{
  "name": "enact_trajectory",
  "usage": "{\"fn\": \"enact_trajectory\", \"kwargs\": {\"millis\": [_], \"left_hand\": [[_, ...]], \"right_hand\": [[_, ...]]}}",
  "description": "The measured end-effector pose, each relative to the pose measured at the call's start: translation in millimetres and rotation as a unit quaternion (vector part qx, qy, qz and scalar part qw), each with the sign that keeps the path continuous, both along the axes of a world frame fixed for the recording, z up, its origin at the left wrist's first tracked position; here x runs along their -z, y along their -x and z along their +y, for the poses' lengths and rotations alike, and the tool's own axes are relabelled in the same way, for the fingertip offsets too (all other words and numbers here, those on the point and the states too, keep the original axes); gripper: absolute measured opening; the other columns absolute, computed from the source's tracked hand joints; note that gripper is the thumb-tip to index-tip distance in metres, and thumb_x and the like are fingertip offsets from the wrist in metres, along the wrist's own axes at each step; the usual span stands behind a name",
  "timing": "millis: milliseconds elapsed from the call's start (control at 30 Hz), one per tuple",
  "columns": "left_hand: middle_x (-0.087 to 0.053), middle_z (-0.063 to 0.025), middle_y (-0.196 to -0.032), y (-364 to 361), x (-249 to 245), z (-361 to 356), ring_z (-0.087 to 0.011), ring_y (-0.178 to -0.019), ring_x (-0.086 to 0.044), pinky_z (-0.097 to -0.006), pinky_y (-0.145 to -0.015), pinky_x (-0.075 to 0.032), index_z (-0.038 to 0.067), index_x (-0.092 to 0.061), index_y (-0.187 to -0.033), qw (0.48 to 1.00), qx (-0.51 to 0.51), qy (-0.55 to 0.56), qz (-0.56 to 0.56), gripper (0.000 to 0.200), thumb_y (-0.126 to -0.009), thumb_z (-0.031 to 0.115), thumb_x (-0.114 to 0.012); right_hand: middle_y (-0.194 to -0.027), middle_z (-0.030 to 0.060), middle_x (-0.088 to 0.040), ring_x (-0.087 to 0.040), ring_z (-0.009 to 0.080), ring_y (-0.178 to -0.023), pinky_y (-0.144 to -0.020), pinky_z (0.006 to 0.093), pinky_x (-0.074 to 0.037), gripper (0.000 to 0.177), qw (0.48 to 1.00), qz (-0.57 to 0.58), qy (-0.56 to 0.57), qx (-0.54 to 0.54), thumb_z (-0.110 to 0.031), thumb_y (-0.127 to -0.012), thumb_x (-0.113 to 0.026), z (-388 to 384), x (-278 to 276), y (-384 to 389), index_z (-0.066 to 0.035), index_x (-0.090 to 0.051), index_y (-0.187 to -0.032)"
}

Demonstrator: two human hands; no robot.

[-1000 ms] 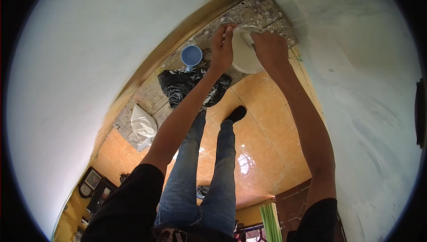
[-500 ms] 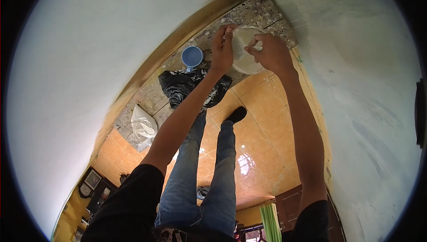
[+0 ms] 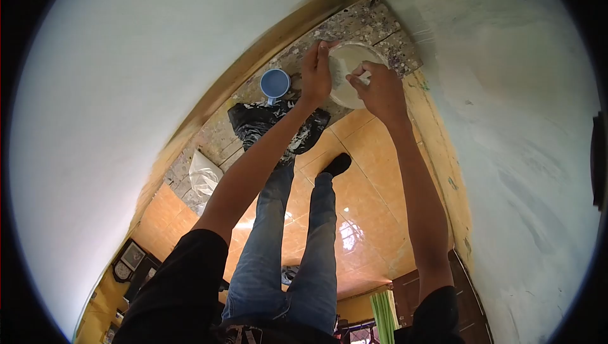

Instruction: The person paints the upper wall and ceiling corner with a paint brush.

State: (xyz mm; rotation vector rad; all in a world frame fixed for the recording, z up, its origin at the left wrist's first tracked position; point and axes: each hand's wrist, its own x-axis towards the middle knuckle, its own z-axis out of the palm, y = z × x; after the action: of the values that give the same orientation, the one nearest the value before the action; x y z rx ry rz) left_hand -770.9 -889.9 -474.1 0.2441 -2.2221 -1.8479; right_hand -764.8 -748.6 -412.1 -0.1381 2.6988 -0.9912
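A round, whitish translucent tub (image 3: 345,59) with pale, wet-looking stuff inside stands on the paint-spattered board. My left hand (image 3: 315,77) grips its left side, with the fingers along the rim. Over the tub's right part is my right hand (image 3: 382,91), thumb and fingers closed in a pinch. Something whitish shows between those fingers, too small to name. To the left of my left hand sits a light blue mug (image 3: 275,83), its handle pointing toward me. Below the mug lies a crumpled black plastic bag (image 3: 253,122) with white smears, partly behind my left forearm.
The spattered plank platform (image 3: 386,34) fits into the corner between two pale walls (image 3: 519,122). A white plastic bag (image 3: 204,173) lies on its near left end. Orange floor tiles (image 3: 373,198) are far below, with one black-shod foot (image 3: 339,164) in view.
My right hand has shifted slightly left and down over the tub, still pinched. My left hand stays at the tub's side. The whole view has moved a little.
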Motion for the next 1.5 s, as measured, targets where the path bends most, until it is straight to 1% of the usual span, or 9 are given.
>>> {"fn": "enact_trajectory", "kwargs": {"millis": [100,233,367,533,833,933,1000,1233,1500], "left_hand": [[-0.058,-0.0083,-0.077,-1.6,-3.4,5.0,-0.0143,-0.070,-0.049,-0.0297,-0.067,-0.042,-0.002,-0.063,-0.100,1.000,-0.026,0.007,0.014,0.038,-0.103,0.026,-0.037],[-0.056,-0.0078,-0.076,-4.2,-4.6,5.0,-0.0137,-0.070,-0.046,-0.0296,-0.066,-0.040,-0.002,-0.063,-0.100,1.000,-0.008,-0.011,-0.028,0.037,-0.103,0.025,-0.038],[-0.057,-0.0066,-0.077,-2.3,1.4,-0.7,-0.0113,-0.070,-0.046,-0.0287,-0.066,-0.040,-0.002,-0.063,-0.100,0.999,-0.008,0.023,0.021,0.037,-0.103,0.025,-0.037],[-0.057,-0.0062,-0.078,-4.9,-1.5,6.3,-0.0114,-0.071,-0.048,-0.0280,-0.067,-0.041,-0.002,-0.062,-0.101,0.999,-0.035,-0.027,0.010,0.037,-0.103,0.025,-0.037],[-0.059,-0.0086,-0.081,-2.5,-6.3,2.7,-0.0130,-0.074,-0.052,-0.0286,-0.070,-0.043,-0.002,-0.063,-0.101,1.000,-0.001,-0.005,-0.016,0.037,-0.103,0.024,-0.037],[-0.060,-0.0097,-0.083,-5.1,-12.9,0.1,-0.0142,-0.075,-0.053,-0.0291,-0.072,-0.043,-0.002,-0.063,-0.101,0.999,-0.004,-0.002,-0.041,0.037,-0.103,0.024,-0.037],[-0.061,-0.0100,-0.084,-3.7,-5.1,5.7,-0.0150,-0.077,-0.054,-0.0296,-0.073,-0.043,-0.002,-0.063,-0.100,0.999,-0.035,-0.006,0.004,0.036,-0.102,0.024,-0.037],[-0.061,-0.0108,-0.085,-3.6,-3.4,3.9,-0.0167,-0.081,-0.056,-0.0311,-0.076,-0.044,-0.001,-0.063,-0.099,0.998,-0.017,-0.057,-0.034,0.036,-0.102,0.024,-0.038],[-0.063,-0.0137,-0.089,-4.1,4.0,2.9,-0.0228,-0.085,-0.058,-0.0330,-0.079,-0.044,0.001,-0.063,-0.100,0.999,-0.035,-0.017,-0.037,0.034,-0.101,0.023,-0.038]], "right_hand": [[-0.054,0.0100,-0.060,-0.063,0.0208,-0.051,-0.056,0.0345,-0.048,0.022,0.997,0.073,-0.024,-0.013,-0.025,-0.083,-0.070,-1.2,-1.1,3.5,-0.004,-0.066,-0.085],[-0.053,0.0093,-0.060,-0.062,0.0202,-0.051,-0.056,0.0346,-0.048,0.020,0.999,-0.028,0.011,0.030,-0.025,-0.082,-0.070,-0.7,4.1,4.3,-0.005,-0.067,-0.084],[-0.053,0.0087,-0.060,-0.062,0.0197,-0.050,-0.056,0.0344,-0.047,0.020,0.999,0.010,-0.010,0.030,-0.024,-0.081,-0.071,0.9,9.7,-0.4,-0.005,-0.067,-0.083],[-0.054,0.0112,-0.060,-0.062,0.0215,-0.052,-0.056,0.0349,-0.047,0.021,0.996,0.070,-0.018,0.042,-0.024,-0.081,-0.072,-2.3,10.3,-4.4,-0.004,-0.067,-0.084],[-0.070,0.0165,-0.065,-0.066,0.0314,-0.068,-0.067,0.0375,-0.051,0.027,0.996,-0.046,0.021,0.079,-0.027,-0.078,-0.073,-3.7,5.0,-1.5,-0.003,-0.066,-0.090],[-0.081,0.0183,-0.067,-0.066,0.0335,-0.078,-0.073,0.0396,-0.051,0.029,0.999,-0.015,0.028,0.020,-0.028,-0.079,-0.072,4.6,-1.9,0.7,-0.003,-0.066,-0.091],[-0.087,0.0193,-0.067,-0.065,0.0339,-0.083,-0.075,0.0401,-0.050,0.029,1.000,-0.007,-0.008,-0.005,-0.027,-0.079,-0.072,8.6,-4.2,1.2,-0.002,-0.065,-0.093],[-0.094,0.0207,-0.066,-0.064,0.0347,-0.088,-0.079,0.0419,-0.049,0.033,0.996,-0.042,-0.076,-0.012,-0.031,-0.083,-0.067,36.0,-5.6,-3.2,-0.002,-0.066,-0.098],[-0.083,0.0216,-0.066,-0.065,0.0379,-0.081,-0.074,0.0467,-0.052,0.036,0.974,-0.144,-0.171,-0.035,-0.035,-0.091,-0.054,23.4,-15.5,-0.3,-0.001,-0.067,-0.087]]}}
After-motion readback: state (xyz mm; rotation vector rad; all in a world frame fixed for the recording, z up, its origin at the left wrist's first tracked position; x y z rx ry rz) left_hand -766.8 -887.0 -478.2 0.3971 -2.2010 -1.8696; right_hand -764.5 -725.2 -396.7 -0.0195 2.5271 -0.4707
